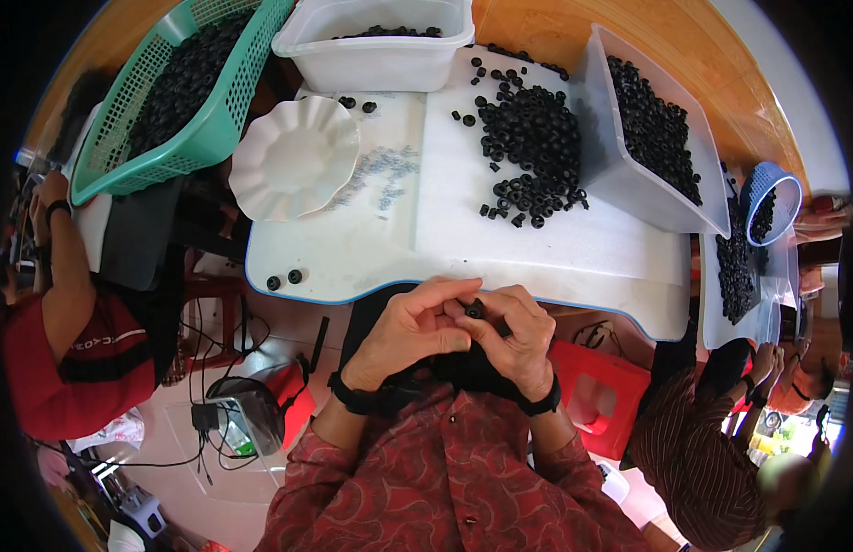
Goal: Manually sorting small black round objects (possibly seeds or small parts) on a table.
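Note:
My left hand [415, 329] and my right hand [514, 333] meet just off the near edge of the white table [353, 253]. A small round black part [474, 310] with a hole is pinched in my right hand's thumb and fingers. My left fingers curl closed beside it, and what they may hold is hidden. A loose pile of similar black parts [532, 133] lies on a white sheet [445, 221] ahead. Two more black parts [284, 279] rest at the table's near left corner. Tiny clear-blue pieces [380, 175] are scattered left of the sheet.
A white scalloped dish [298, 156] stands at the left. Around the back are a green basket [206, 147], a white tub [380, 60] and a translucent bin [620, 175], all containing black parts. Co-workers sit left [86, 368] and right [698, 460]. A red stool [592, 386] stands below.

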Demonstrator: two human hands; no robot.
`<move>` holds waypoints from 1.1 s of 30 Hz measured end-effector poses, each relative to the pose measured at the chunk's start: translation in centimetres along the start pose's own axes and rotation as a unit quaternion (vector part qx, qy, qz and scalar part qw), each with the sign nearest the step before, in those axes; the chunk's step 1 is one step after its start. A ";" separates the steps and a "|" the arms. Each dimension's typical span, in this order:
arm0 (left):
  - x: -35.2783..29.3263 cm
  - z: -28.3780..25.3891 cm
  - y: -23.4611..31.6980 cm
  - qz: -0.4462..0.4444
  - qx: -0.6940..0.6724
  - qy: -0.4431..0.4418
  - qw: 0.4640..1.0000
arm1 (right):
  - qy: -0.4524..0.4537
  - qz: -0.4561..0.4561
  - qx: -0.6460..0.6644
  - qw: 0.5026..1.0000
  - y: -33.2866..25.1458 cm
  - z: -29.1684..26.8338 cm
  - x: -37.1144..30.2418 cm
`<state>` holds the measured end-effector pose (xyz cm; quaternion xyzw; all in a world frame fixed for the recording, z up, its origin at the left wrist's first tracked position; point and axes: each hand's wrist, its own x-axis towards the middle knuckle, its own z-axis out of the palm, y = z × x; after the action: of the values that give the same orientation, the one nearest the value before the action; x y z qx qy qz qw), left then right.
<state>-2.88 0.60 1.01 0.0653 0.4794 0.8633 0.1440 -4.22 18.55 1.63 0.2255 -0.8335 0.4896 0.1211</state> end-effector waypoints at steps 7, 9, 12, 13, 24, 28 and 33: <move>0.0 -0.7 0.1 0.015 0.092 -0.032 0.995 | 0.000 -0.020 0.017 1.000 -0.6 0.0 0.0; -0.1 -1.0 0.0 -0.015 0.097 -0.027 0.995 | 0.001 -0.019 0.019 1.000 -0.7 0.0 0.0; -0.2 -0.9 0.2 -0.021 0.114 -0.018 0.993 | 0.002 -0.019 0.018 1.000 -0.7 0.0 -0.1; -0.3 -0.9 0.2 -0.017 0.121 -0.015 0.992 | 0.003 -0.023 0.019 1.000 -0.7 0.0 -0.1; -0.1 -0.2 0.1 0.008 0.082 0.008 0.997 | 0.007 -0.054 0.032 0.998 0.2 0.5 -0.4; 0.3 -0.3 0.3 0.014 0.097 -0.011 0.995 | 0.014 -0.039 0.015 0.999 -0.3 0.1 0.0; 0.0 0.0 -0.3 0.024 0.053 -0.002 0.998 | 0.030 -0.036 0.023 0.999 -0.4 -0.1 0.2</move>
<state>-2.83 0.77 0.78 0.0860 0.5224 0.8397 0.1211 -4.16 18.38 2.08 0.2435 -0.8091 0.5108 0.1587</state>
